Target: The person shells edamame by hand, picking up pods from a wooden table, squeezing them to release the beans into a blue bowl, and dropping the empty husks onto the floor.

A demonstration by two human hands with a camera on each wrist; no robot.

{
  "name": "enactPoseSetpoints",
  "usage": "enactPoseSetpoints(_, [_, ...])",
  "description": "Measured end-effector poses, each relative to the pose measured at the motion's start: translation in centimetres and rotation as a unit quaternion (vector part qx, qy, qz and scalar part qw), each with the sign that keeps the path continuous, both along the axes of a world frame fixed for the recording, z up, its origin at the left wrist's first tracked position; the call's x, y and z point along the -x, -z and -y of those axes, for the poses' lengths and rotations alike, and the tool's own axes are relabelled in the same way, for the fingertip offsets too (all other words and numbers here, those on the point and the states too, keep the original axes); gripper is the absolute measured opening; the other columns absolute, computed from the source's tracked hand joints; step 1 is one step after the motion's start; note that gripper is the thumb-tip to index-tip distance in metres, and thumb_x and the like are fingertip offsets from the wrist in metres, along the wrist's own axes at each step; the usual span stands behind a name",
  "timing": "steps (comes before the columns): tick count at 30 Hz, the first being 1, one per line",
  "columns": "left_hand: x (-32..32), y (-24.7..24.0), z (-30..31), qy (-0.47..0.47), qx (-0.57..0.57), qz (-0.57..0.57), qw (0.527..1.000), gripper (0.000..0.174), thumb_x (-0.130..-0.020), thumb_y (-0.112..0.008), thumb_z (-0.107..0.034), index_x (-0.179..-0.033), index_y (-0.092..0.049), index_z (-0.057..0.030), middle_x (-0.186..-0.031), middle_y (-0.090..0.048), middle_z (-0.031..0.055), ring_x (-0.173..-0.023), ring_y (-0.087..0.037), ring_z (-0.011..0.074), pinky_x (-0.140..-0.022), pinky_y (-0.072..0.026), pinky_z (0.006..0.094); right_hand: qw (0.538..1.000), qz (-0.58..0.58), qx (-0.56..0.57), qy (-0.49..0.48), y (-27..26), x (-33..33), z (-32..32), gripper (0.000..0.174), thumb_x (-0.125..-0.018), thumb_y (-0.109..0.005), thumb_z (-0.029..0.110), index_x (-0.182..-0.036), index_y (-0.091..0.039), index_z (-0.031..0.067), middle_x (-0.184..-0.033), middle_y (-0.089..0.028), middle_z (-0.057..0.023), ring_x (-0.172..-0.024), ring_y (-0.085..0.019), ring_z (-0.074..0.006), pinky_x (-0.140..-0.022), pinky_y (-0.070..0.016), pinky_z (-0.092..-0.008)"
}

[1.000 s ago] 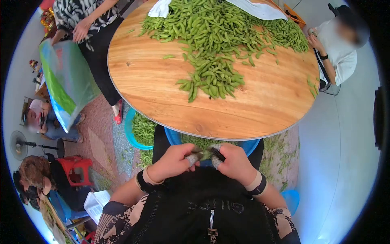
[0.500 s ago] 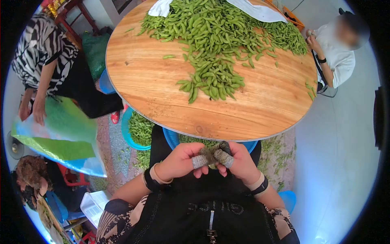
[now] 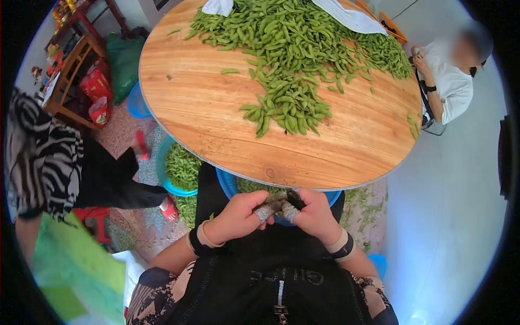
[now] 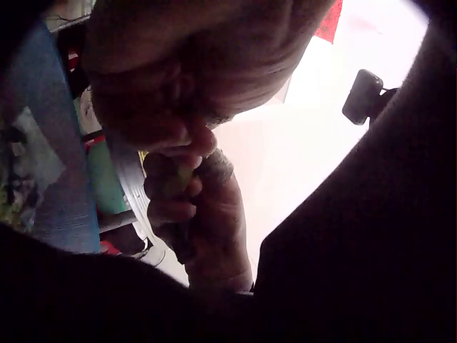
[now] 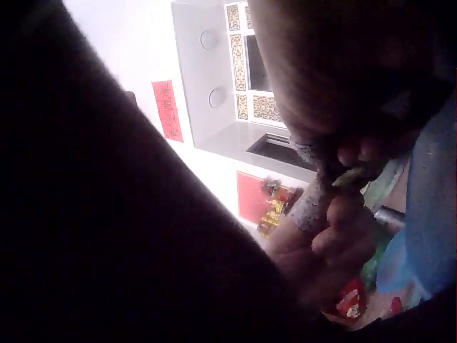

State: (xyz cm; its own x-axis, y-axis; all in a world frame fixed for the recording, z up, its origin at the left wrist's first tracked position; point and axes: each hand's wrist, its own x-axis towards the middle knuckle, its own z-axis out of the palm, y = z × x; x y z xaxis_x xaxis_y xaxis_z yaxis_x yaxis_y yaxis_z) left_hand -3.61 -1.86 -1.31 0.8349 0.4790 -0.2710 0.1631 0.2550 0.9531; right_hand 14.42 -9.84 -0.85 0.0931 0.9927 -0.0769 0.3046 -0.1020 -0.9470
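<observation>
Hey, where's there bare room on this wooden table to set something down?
On the wooden table, the near strip is bare between the pod pile and the front rim. More room lies left of the pile, towards the left rim, and right of it, short of the loose pods by the right rim. The far side is crowded with pods and white cloths.

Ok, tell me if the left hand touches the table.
Apart: the head view shows pods in the blue tub between the left hand and the table.

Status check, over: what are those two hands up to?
Left hand and right hand: close together, both pinching a green pod. Nothing seen blocking them. Tabletop partly hides blue basin from the head camera.
</observation>
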Motion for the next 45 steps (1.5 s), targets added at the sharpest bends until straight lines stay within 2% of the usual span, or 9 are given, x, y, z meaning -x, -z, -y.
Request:
enactPoseSetpoints(5, [3.4,0.2,-0.9,-0.092,-0.139,-0.066,0.984,0.019,-0.083,-0.049,0.001,-0.097,-0.061,0.0000,-0.076,-0.064,0.0066,-0.062,-0.060,0.0099,-0.053,-0.0483,0.0250,0.976,0.205,0.002,-0.071,-1.3,-0.8,-0.1,0.020,-0.080,-0.066,0.011,-0.099,-0.065,0.0041,-0.082,-0.066,-0.0125,-0.074,-0.064,-0.0207,-0.068,-0.0492,-0.0294])
enactPoseSetpoints(7, [5.6,0.0,-1.9,-0.159,-0.195,-0.154,0.955,0.017,-0.080,-0.053,0.001,-0.094,-0.062,-0.0009,-0.072,-0.064,0.0072,-0.061,-0.062,0.0121,-0.052,-0.0487,0.0265,0.982,0.186,-0.012,-0.024,-2.8,-1.1,-0.9,0.021,-0.078,-0.065,0.014,-0.096,-0.064,0.0028,-0.081,-0.063,-0.0195,-0.078,-0.061,-0.0375,-0.067,-0.0503,-0.0395])
enactPoseSetpoints(13, [9.4,1.5,-3.2,-0.291,-0.510,-0.351,0.729,0.012,-0.080,-0.061,-0.003,-0.091,-0.063,-0.0012,-0.082,-0.063,0.0177,-0.075,-0.063,0.0315,-0.066,-0.0495,0.0347,0.912,0.342,-0.147,0.173,-0.2,-6.3,-6.8,0.022,-0.076,-0.063,0.011,-0.098,-0.063,0.0044,-0.076,-0.060,-0.0179,-0.074,-0.059,-0.0376,-0.066,-0.0489,-0.0423])
enactPoseSetpoints(19, [3.7,-0.9,-2.1,-0.203,-0.463,-0.099,0.857,0.022,-0.082,-0.056,-0.004,-0.102,-0.064,-0.0015,-0.090,-0.065,0.0155,-0.084,-0.063,0.0289,-0.075,-0.0495,0.0351,0.893,0.407,-0.108,0.160,0.0,-6.4,-6.6,0.026,-0.077,-0.065,0.012,-0.100,-0.060,0.0014,-0.074,-0.060,-0.0156,-0.070,-0.059,-0.0349,-0.064,-0.0480,-0.0414])
enactPoseSetpoints(21, [0.7,-1.0,-1.9,-0.166,-0.382,-0.041,0.908,0.025,-0.084,-0.056,-0.005,-0.107,-0.063,-0.0019,-0.091,-0.064,0.0150,-0.084,-0.063,0.0260,-0.076,-0.0489,0.0327,0.987,0.104,0.020,0.121,-2.1,-4.5,-4.7,0.024,-0.081,-0.066,0.015,-0.099,-0.059,0.0010,-0.070,-0.059,-0.0083,-0.060,-0.057,-0.0220,-0.057,-0.0465,-0.0349])
enactPoseSetpoints(22, [-0.6,-0.9,-1.7,-0.168,-0.383,-0.042,0.907,0.025,-0.084,-0.056,-0.005,-0.107,-0.063,-0.0019,-0.091,-0.064,0.0150,-0.084,-0.063,0.0260,-0.076,-0.0489,0.0327,0.987,0.104,0.019,0.119,-2.3,-3.8,-3.9,0.024,-0.081,-0.066,0.015,-0.099,-0.059,0.0010,-0.070,-0.059,-0.0083,-0.060,-0.057,-0.0220,-0.057,-0.0465,-0.0349])
enactPoseSetpoints(24, [-2.6,-0.5,-1.3,-0.126,-0.337,0.002,0.933,0.024,-0.085,-0.055,-0.005,-0.107,-0.062,-0.0014,-0.087,-0.063,0.0140,-0.082,-0.063,0.0232,-0.074,-0.0486,0.0307,0.968,-0.196,0.140,0.064,-2.5,-2.7,-2.3,0.023,-0.085,-0.066,0.017,-0.101,-0.058,0.0022,-0.069,-0.056,-0.0016,-0.054,-0.051,-0.0102,-0.051,-0.0433,-0.0263])
enactPoseSetpoints(34, [-3.1,-0.3,-0.3,-0.151,-0.115,0.042,0.981,0.019,-0.087,-0.053,-0.002,-0.103,-0.063,0.0012,-0.079,-0.064,0.0060,-0.070,-0.058,0.0085,-0.065,-0.0470,0.0231,0.993,-0.081,0.071,0.057,-1.0,-2.2,0.7,0.034,-0.088,-0.056,0.009,-0.120,-0.050,0.0012,-0.075,-0.059,-0.0032,-0.053,-0.053,-0.0090,-0.048,-0.0441,-0.0237])
enactPoseSetpoints(45, [-3.2,-0.8,-0.3,-0.070,-0.298,-0.081,0.949,0.006,-0.078,-0.059,-0.006,-0.083,-0.060,-0.0008,-0.070,-0.056,0.0190,-0.061,-0.053,0.0337,-0.057,-0.0440,0.0354,0.998,0.013,-0.021,-0.052,-1.8,-2.4,1.2,0.045,-0.085,-0.050,0.000,-0.130,-0.049,0.0050,-0.079,-0.064,-0.0007,-0.055,-0.053,-0.0068,-0.051,-0.0450,-0.0212])
